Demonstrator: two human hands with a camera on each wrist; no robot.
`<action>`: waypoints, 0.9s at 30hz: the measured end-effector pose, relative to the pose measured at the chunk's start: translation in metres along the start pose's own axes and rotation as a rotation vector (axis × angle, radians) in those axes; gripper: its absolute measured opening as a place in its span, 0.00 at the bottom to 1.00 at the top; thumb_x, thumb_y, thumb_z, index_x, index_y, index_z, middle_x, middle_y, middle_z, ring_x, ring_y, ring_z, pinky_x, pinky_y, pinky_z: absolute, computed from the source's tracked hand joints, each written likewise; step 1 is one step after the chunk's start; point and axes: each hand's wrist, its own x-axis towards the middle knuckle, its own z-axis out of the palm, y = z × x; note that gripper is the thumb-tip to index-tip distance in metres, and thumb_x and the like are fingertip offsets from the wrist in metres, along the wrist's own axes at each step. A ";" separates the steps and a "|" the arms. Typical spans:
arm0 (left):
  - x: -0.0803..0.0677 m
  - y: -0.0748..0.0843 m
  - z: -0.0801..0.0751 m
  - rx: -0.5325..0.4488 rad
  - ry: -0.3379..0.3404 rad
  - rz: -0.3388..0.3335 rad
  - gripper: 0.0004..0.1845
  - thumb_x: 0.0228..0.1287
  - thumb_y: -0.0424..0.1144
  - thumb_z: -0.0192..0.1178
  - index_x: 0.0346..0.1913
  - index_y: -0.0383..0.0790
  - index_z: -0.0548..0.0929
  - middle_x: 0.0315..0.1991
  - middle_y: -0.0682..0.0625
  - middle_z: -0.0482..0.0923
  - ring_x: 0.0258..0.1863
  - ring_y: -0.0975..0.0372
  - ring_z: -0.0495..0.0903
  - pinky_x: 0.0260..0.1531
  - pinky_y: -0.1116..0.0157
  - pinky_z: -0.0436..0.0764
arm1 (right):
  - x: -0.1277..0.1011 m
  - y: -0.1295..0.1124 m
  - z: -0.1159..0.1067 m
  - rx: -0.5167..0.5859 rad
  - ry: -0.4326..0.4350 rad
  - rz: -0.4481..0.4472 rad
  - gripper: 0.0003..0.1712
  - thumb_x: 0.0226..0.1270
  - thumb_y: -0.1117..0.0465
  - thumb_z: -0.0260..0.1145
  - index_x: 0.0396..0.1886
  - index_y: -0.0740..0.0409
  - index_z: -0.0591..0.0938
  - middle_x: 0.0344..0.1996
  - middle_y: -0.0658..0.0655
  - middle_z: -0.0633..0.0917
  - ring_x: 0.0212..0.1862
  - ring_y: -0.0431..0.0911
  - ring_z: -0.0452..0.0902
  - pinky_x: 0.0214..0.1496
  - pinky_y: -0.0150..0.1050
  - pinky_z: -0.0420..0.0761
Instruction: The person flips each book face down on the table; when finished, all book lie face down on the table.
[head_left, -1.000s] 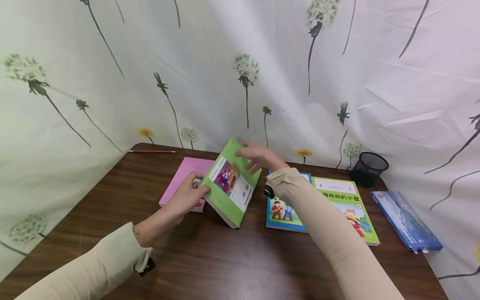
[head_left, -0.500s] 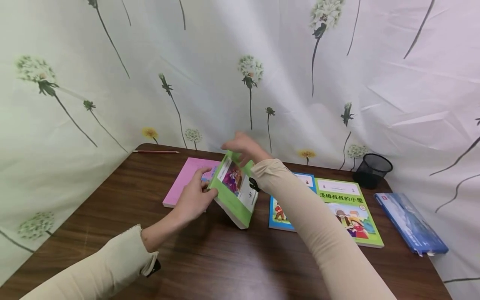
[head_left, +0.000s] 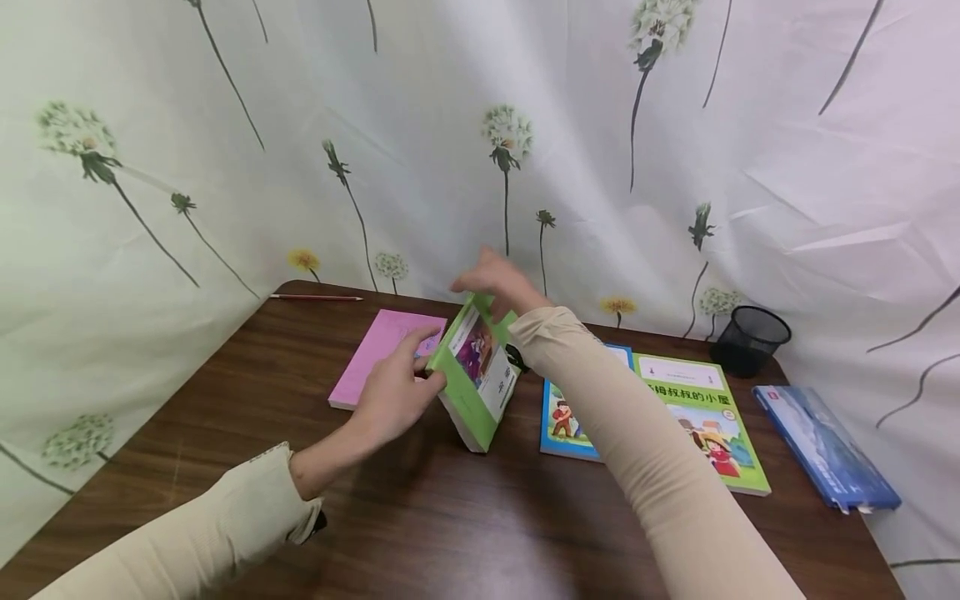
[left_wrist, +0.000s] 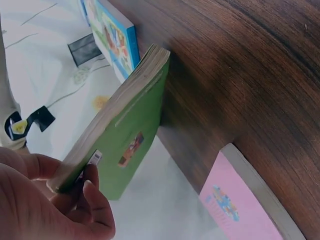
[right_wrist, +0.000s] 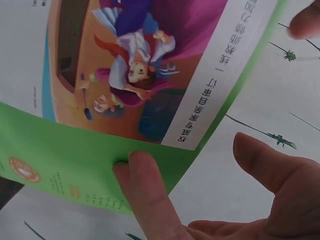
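A green book [head_left: 471, 408] with a picture on its cover stands tilted on its lower edge above the table. My left hand [head_left: 397, 387] pinches its near left edge between thumb and fingers; in the left wrist view the page edges and green back cover [left_wrist: 135, 125] show beside that hand [left_wrist: 45, 200]. At the book's far top edge is my right hand [head_left: 504, 279]. Its fingers are extended against the green cover in the right wrist view, the thumb [right_wrist: 265, 165] apart from it. Behind my left hand lies a pink book [head_left: 378, 346], partly hidden.
Right of the green book lie a blue-bordered book [head_left: 558, 425], partly under my right sleeve, and a green-edged book [head_left: 697, 375]. Further right are a blue book [head_left: 825, 446] and a black mesh pen holder [head_left: 750, 337]. A pencil [head_left: 315, 297] lies at the back left.
The green book has tipped more upright and shifted slightly right with my left hand. My right hand has moved from over the cover to the far top edge.
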 end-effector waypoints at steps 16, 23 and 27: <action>-0.007 0.013 0.008 0.018 -0.056 0.045 0.32 0.64 0.36 0.57 0.72 0.49 0.67 0.50 0.47 0.88 0.18 0.66 0.73 0.14 0.69 0.68 | 0.010 0.009 -0.011 -0.264 0.113 0.061 0.52 0.64 0.65 0.62 0.82 0.49 0.45 0.63 0.68 0.73 0.37 0.57 0.86 0.32 0.43 0.88; -0.001 0.014 0.013 -0.127 -0.095 0.029 0.27 0.65 0.36 0.59 0.68 0.41 0.72 0.58 0.43 0.84 0.49 0.58 0.86 0.34 0.68 0.83 | 0.012 0.013 -0.019 -0.278 0.126 0.056 0.52 0.64 0.69 0.57 0.82 0.50 0.41 0.63 0.70 0.73 0.29 0.53 0.85 0.34 0.43 0.89; 0.000 0.013 0.015 -0.136 -0.138 0.034 0.27 0.67 0.36 0.59 0.69 0.39 0.71 0.61 0.42 0.80 0.51 0.53 0.86 0.43 0.62 0.86 | 0.011 0.015 -0.020 -0.274 0.129 0.050 0.53 0.64 0.68 0.57 0.82 0.49 0.41 0.65 0.71 0.72 0.29 0.54 0.87 0.33 0.42 0.89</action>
